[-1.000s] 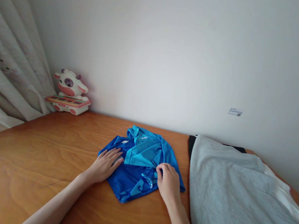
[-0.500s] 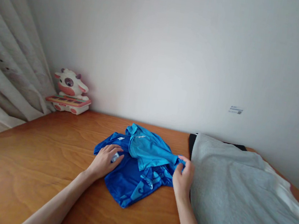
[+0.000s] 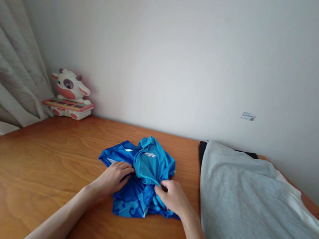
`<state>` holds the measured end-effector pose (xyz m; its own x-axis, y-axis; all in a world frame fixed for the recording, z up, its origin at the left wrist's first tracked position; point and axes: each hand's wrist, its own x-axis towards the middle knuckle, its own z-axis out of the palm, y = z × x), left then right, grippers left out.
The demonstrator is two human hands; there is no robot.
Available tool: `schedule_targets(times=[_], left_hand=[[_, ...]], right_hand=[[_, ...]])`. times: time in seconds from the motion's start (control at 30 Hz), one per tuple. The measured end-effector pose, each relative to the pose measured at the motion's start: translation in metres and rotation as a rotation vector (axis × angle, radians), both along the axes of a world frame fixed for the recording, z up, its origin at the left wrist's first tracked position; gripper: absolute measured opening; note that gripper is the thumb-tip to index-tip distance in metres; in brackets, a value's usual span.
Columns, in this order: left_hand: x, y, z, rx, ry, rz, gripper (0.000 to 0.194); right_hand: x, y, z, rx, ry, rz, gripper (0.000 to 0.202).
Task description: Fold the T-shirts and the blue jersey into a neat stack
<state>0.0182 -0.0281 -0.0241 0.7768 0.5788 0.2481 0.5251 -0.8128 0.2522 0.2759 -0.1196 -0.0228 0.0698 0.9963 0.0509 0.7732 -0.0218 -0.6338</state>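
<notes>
A blue sports shirt [image 3: 129, 202] lies crumpled on the wooden tabletop, dark blue on its left and lower parts with a wavy light-blue pattern along the bottom. Lighter blue cloth [image 3: 155, 161] with a white logo is folded over its upper middle. My left hand [image 3: 113, 178] is at the shirt's left side, its fingers curled into the dark blue cloth; the fingertips are partly hidden in the folds. With thumb and fingers, my right hand [image 3: 171, 195] pinches the edge of the lighter cloth at the lower right.
Grey cloth [image 3: 242, 207] is spread over the right side of the wooden table [image 3: 31, 171], with black and white fabric showing at its edges. A cow-shaped toy keyboard [image 3: 70, 96] stands at the back left beside a curtain [image 3: 1, 56]. A white wall [image 3: 173, 56] rises behind.
My right hand has moved left and nearer, bringing the light-blue part inward so the shirt is more bunched. My left hand has shifted slightly right and its fingers have curled in.
</notes>
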Motion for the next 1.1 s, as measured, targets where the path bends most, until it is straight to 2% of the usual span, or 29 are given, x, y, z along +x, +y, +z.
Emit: schedule_targets(times=[0.07,0.13,0.17,0.2,0.23,0.3,0.37,0.43,0.47,0.5,0.53,0.6,0.63,0.67,0.77,0.83,0.87,0.93,1.03,1.1], left_hand=[[-0.005,0.007,0.003,0.031,0.027,0.116,0.030],[-0.009,0.010,0.006,0.040,0.041,0.222,0.031],[-0.010,0.010,0.007,0.031,0.036,0.253,0.030],[-0.009,0.009,0.008,0.016,0.026,0.264,0.029],[-0.008,0.006,0.009,-0.004,0.013,0.255,0.027],[-0.004,-0.003,0.008,-0.034,-0.009,0.204,0.029],[0.002,-0.012,0.004,-0.035,-0.004,0.158,0.045],[0.007,-0.020,-0.003,-0.025,0.028,0.128,0.072],[0.009,-0.021,-0.006,-0.026,0.043,0.109,0.082],[0.010,-0.022,-0.009,-0.035,0.053,0.084,0.084],[0.011,-0.020,-0.011,-0.049,0.056,0.058,0.076],[0.010,-0.015,-0.011,-0.062,0.047,0.037,0.046],[0.008,-0.011,-0.009,-0.047,0.039,0.061,0.036],[0.006,-0.008,-0.007,-0.017,0.032,0.111,0.035],[-0.001,0.002,-0.002,0.080,0.020,0.355,0.045],[-0.005,0.007,-0.001,0.049,0.013,0.413,0.050],[-0.006,0.008,-0.002,0.006,0.001,0.389,0.052],[-0.007,0.010,-0.005,-0.088,-0.059,0.283,0.054],[-0.002,0.006,-0.007,-0.192,-0.187,0.129,0.047],[0.002,0.002,-0.006,-0.242,-0.231,0.055,0.043]], right_hand=[[-0.005,-0.008,0.012,-0.273,0.305,0.227,0.032],[-0.010,-0.014,0.022,-0.564,0.607,0.519,0.037],[-0.013,-0.016,0.025,-0.641,0.713,0.628,0.044],[-0.014,-0.015,0.027,-0.638,0.782,0.678,0.050],[-0.014,-0.014,0.026,-0.552,0.818,0.656,0.052],[-0.012,-0.007,0.019,-0.195,0.775,0.414,0.048],[-0.004,0.003,0.006,0.200,0.545,0.104,0.042],[0.005,0.010,-0.009,0.398,0.211,-0.060,0.037],[0.008,0.012,-0.015,0.410,0.061,-0.082,0.036],[0.009,0.013,-0.019,0.380,-0.054,-0.079,0.034],[0.008,0.013,-0.021,0.330,-0.127,-0.073,0.029],[0.000,0.009,-0.018,0.226,-0.162,-0.050,0.019],[-0.007,0.005,-0.014,0.179,-0.134,-0.005,0.017],[-0.015,0.000,-0.008,0.130,-0.081,0.072,0.016],[-0.039,-0.013,0.010,-0.054,0.187,0.415,0.015],[-0.047,-0.018,0.017,-0.130,0.351,0.545,0.024],[-0.048,-0.018,0.019,-0.114,0.397,0.538,0.030],[-0.043,-0.013,0.017,0.052,0.393,0.394,0.040],[-0.024,-0.001,0.002,0.414,0.211,0.079,0.031],[-0.012,0.006,-0.010,0.518,0.052,-0.012,0.043]])
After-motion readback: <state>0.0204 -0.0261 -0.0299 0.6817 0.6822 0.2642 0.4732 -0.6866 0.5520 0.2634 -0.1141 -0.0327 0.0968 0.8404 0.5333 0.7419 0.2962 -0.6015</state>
